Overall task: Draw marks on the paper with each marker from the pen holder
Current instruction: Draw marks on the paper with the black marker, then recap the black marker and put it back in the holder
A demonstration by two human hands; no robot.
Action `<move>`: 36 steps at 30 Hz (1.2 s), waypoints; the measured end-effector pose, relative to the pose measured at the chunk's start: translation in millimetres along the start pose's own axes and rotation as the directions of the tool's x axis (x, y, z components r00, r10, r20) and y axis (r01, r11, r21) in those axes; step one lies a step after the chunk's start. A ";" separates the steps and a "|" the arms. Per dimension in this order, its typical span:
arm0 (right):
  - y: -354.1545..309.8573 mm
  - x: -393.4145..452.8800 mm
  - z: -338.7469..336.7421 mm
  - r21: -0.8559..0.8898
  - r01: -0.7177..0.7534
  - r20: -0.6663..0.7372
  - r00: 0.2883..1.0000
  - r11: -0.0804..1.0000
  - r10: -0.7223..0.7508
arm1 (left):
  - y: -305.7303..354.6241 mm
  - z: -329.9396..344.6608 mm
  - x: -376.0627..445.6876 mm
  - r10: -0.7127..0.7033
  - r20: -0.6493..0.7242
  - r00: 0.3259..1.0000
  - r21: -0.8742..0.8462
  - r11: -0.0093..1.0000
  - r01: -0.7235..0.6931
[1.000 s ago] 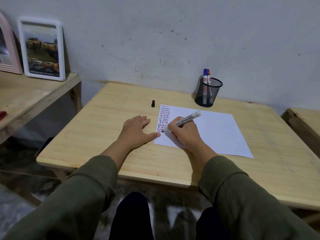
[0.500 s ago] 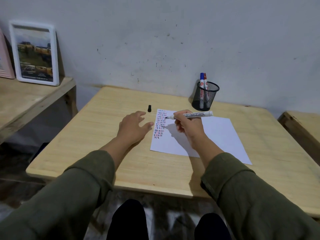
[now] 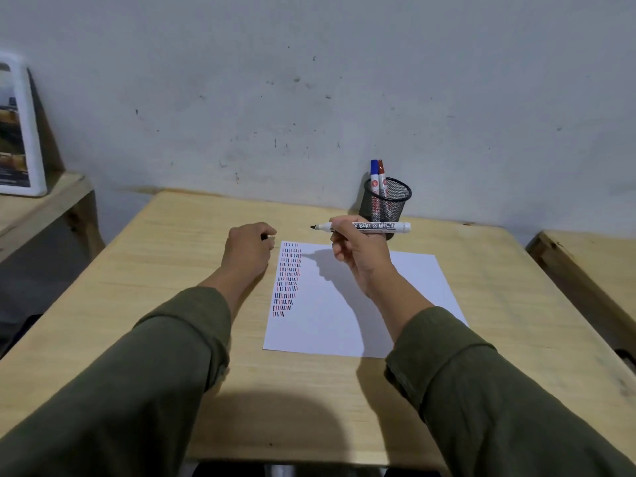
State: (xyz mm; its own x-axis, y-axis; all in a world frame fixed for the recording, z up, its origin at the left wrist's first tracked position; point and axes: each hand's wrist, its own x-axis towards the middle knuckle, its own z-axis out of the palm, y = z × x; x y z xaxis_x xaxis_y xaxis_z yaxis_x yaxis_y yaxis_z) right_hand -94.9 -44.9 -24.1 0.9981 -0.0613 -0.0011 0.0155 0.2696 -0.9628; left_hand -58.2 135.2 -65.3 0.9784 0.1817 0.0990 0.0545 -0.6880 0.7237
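A white paper (image 3: 395,287) lies on the wooden table (image 3: 165,270), with rows of short black, red and blue marks (image 3: 287,278) down its left side. My right hand (image 3: 361,256) holds an uncapped black marker (image 3: 375,226) level above the paper's far edge, tip pointing left. My left hand (image 3: 249,247) rests on the table left of the paper, its fingers closed over the small black cap (image 3: 264,237). A black mesh pen holder (image 3: 387,201) at the back holds a blue marker (image 3: 374,177) and a red marker (image 3: 382,179).
A white-framed picture (image 3: 20,132) leans on the wall on a wooden side shelf (image 3: 38,208) at left. Another wooden surface (image 3: 592,263) sits at right. The grey wall runs right behind the table.
My right hand lifted the marker off the paper and turned it level. My left hand slid forward from beside the paper and closed over the black cap.
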 end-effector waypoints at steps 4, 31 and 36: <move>-6.6 5.8 -1.8 0.007 0.010 0.010 1.000 1.000 -0.010 | 20.2 -0.5 -1.2 -0.091 -0.057 0.994 -0.324 0.944 0.067; -45.3 -4.2 -18.1 -0.163 0.131 0.071 0.990 0.978 -0.120 | 100.4 -2.7 -24.1 -0.053 0.363 0.930 -0.812 0.473 0.343; -52.2 -4.9 -20.1 -0.129 0.124 0.103 0.989 0.984 -0.111 | 110.8 -7.9 -27.5 -0.055 0.416 0.908 -0.834 0.374 0.405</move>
State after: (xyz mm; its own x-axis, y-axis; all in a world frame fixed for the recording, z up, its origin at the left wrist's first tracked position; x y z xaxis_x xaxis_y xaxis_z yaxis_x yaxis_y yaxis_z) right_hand -101.8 -78.0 20.7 0.9910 0.0084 0.1334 0.1311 0.1341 -0.9823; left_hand -80.6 59.5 17.6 0.9680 -0.0900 -0.2342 0.2504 0.4026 0.8804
